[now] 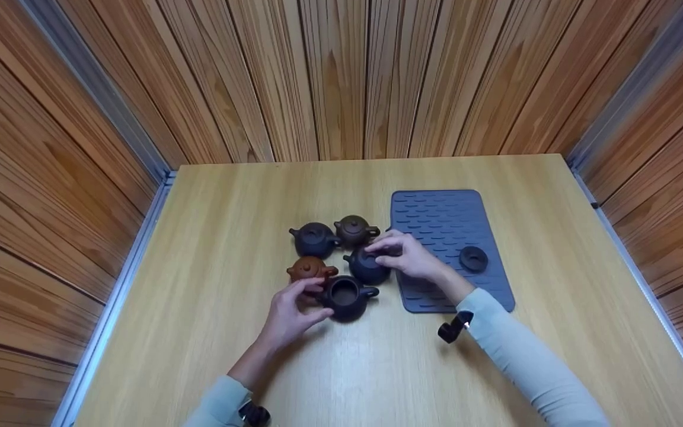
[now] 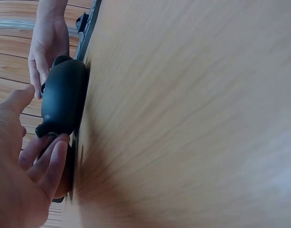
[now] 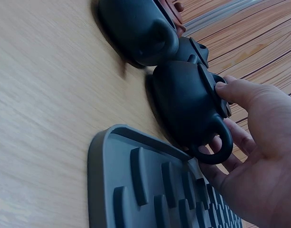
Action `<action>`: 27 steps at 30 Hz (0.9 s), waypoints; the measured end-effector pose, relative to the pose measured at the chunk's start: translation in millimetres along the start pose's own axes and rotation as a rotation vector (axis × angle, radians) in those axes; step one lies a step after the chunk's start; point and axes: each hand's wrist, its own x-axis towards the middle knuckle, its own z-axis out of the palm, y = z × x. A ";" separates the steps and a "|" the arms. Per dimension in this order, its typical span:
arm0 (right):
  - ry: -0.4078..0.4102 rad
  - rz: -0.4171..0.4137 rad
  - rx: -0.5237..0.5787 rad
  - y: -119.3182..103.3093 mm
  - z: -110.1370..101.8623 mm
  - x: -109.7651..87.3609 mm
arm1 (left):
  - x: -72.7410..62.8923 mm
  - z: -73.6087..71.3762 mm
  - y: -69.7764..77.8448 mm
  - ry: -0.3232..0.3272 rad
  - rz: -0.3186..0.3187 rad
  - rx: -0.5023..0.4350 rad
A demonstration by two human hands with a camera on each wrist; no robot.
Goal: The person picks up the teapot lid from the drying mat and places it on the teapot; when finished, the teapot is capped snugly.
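Note:
My left hand [image 1: 291, 314] is beside the spout of a lidless black teapot [image 1: 347, 308], fingers on one side and thumb on the other. In the left wrist view the thumb stands apart from the pot, and the fingers are by the spout. My right hand [image 1: 407, 255] pinches the lid [image 3: 214, 90] of a second dark teapot [image 3: 178, 102], which stands upright beside the mat. Its other fingers are behind that pot's looped handle [image 3: 226, 147]. The lid's knob is mostly hidden by the fingers. A reddish-brown teapot [image 1: 309, 268] stands just beyond my left fingers.
Behind stand another black teapot [image 1: 313, 240] and a dark brown teapot [image 1: 353, 230], both lidded and close together. A grey ridged mat [image 1: 436, 219] lies on the right, with a round black lid [image 1: 473, 259] on it. Wooden walls enclose the table [image 1: 229, 237].

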 end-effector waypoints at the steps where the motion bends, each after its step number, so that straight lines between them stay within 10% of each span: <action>1: -0.001 0.001 -0.001 -0.2 -0.1 -0.1 | -0.2 1.0 -0.2 -0.001 -0.001 0.006; 27: -0.024 -0.050 -0.023 -6.6 -11.7 -9.0 | -8.7 23.2 4.3 0.119 0.036 0.263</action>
